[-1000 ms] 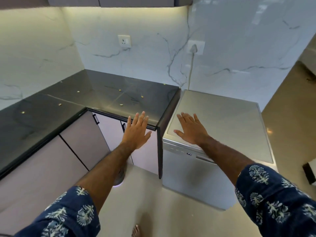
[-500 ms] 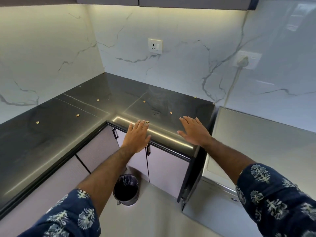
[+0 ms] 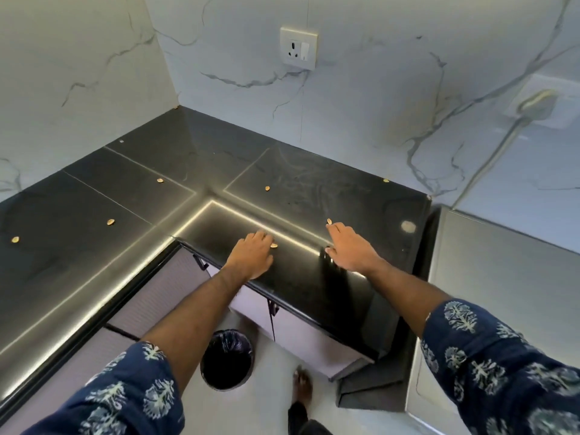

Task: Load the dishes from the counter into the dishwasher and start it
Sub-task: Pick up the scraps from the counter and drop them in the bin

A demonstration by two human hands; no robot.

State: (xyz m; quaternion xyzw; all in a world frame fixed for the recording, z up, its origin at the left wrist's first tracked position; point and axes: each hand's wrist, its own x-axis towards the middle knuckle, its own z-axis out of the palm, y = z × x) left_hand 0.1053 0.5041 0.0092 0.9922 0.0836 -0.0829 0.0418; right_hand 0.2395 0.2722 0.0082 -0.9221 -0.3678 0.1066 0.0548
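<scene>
Black stone counter (image 3: 163, 196) carries both hands: left hand (image 3: 252, 257) and right hand (image 3: 351, 248) lie flat near its near edge, fingers straight, holding nothing. Steel dishwasher (image 3: 502, 277) stands right, beside it.

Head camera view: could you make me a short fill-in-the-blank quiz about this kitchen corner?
1. Both hands, left hand and right hand, reach over the ____ countertop.
2. On the floor below stands a round ____ lined with a black bag.
3. The wall socket above the counter has ____ plugged into it.
4. The walls are white ____ with grey veins.

Missing words: black; waste bin; nothing; marble
</scene>
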